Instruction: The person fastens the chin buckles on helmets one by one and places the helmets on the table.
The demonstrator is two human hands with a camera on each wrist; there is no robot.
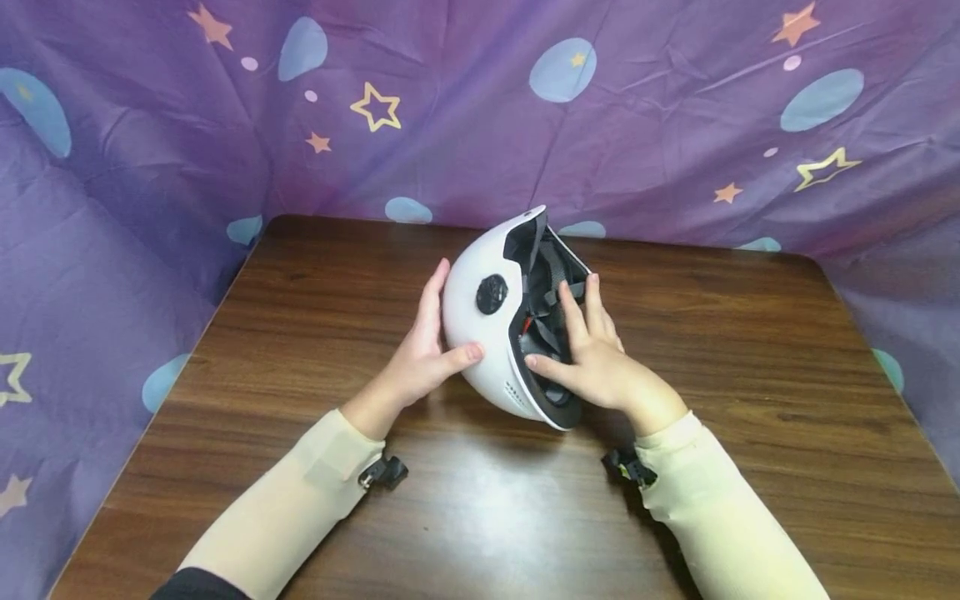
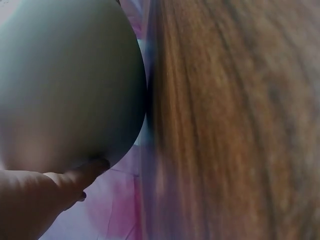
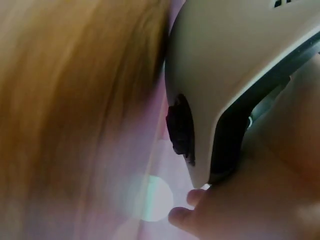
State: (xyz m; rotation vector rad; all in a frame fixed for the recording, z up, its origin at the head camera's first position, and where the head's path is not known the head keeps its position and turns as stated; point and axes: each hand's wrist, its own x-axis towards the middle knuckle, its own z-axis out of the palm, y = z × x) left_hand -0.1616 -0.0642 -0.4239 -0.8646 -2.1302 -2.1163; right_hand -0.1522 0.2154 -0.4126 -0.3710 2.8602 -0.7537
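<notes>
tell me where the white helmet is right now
In the head view the white helmet sits tilted on the wooden table, near its middle, between the left hand and right hand.

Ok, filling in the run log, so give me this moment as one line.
left hand: touches helmet shell | right hand: fingers inside white helmet on padding | helmet on its side on wooden table
</notes>
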